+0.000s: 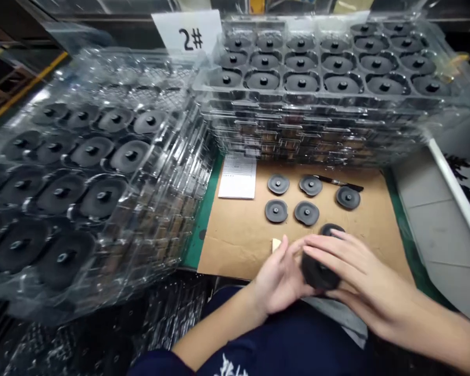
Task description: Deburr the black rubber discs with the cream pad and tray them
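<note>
- We have one dark disc (pixel 318 271) between our two hands, low over the near part of the cardboard sheet (pixel 235 235), which covers much of the green worktop (pixel 199 235).
- Our right hand (pixel 366 277) is curled closed around the disc, long fingers arched over its far edge and the thumb side below it.
- Our left hand (pixel 278 279) is half open and cupped at the disc's left edge, thumb raised; we cannot tell how much grip it adds, as blur and overlap hide the contact.
- We judge the step in hand to be two-handed handling of this single piece, perhaps turning it or looking it over; its face is too blurred to read.
- The next move, in our judgement, calls for one sure hold on the rim, so that the other hand can let go without tipping the disc.
- Beyond our hands lie five loose discs (pixel 276 211) in plain sight, studs up, and another disc (pixel 331 228) partly hidden by our right fingers; we would want to keep our knuckles clear of it.
- A pen (pixel 339 181) lies between two of the far discs, and a paper slip (pixel 238 177) rests to their left.
- Filled clear trays stand stacked on the left (pixel 172 209) and at the back (pixel 317 115).
</note>
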The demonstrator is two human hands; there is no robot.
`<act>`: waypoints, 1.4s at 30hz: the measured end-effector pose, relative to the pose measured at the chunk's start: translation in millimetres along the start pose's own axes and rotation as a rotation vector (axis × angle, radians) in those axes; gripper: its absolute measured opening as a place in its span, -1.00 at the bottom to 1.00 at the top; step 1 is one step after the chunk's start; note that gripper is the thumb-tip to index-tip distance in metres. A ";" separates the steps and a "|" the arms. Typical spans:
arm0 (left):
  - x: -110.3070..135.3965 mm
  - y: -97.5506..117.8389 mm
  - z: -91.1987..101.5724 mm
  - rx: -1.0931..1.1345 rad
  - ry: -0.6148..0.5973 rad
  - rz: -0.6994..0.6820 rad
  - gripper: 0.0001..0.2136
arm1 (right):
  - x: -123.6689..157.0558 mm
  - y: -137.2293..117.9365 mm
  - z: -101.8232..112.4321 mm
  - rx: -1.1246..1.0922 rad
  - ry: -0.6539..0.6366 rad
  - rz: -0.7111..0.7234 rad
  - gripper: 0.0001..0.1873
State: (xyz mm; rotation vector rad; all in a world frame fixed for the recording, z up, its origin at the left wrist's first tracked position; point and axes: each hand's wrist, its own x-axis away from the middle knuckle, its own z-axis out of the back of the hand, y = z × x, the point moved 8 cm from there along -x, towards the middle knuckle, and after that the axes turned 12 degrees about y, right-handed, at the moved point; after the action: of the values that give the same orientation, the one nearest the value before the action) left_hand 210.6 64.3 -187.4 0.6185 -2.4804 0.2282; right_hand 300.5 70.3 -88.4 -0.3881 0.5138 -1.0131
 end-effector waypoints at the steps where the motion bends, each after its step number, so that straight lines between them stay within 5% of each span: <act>1: -0.8 2.9 0.7 0.028 0.020 0.009 -0.53 | 2.1 -3.6 -15.9 -0.027 -0.013 -0.041 -0.39; 6: 8.2 20.6 7.7 0.090 0.096 -0.076 -0.59 | 13.2 8.0 -61.3 -0.053 0.361 -0.492 -0.11; 9: 13.4 28.3 12.4 0.079 0.158 -0.156 -0.61 | 10.0 5.8 -81.6 -0.033 0.412 -0.580 -0.15; 13: 19.6 36.6 14.0 0.016 0.153 -0.213 -0.62 | -10.2 3.2 -79.7 -0.015 0.386 -0.479 -0.33; 17: 31.6 45.6 30.0 -0.117 0.132 -0.204 -0.64 | -32.3 -2.6 -73.4 -0.165 0.187 -0.282 -0.30; 21: 46.4 43.9 55.0 -0.312 0.080 -0.077 -0.53 | -44.5 -12.6 -84.4 -0.373 -0.065 -0.256 -0.30; 26: 62.7 45.0 67.3 -0.304 -0.001 -0.035 -0.51 | -49.7 -29.7 -98.7 -0.446 -0.177 -0.242 -0.19; 29: 70.6 49.6 68.4 -0.186 0.001 -0.109 -0.55 | -41.6 -20.1 -105.6 -0.386 -0.148 -0.329 -0.19; 34: 81.9 62.4 79.5 -0.010 0.105 -0.313 -0.54 | -12.2 28.0 -121.8 -0.028 0.069 -0.673 -0.54; 42: 91.9 75.4 81.4 0.049 0.270 -0.457 -0.55 | -20.1 -17.9 -169.4 -0.099 0.064 -0.406 -0.75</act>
State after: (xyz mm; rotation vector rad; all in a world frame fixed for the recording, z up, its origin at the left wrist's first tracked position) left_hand 67.8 72.1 -204.6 1.0762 -2.0192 0.1800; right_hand 182.3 67.3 -212.7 -0.5639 0.5567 -1.3986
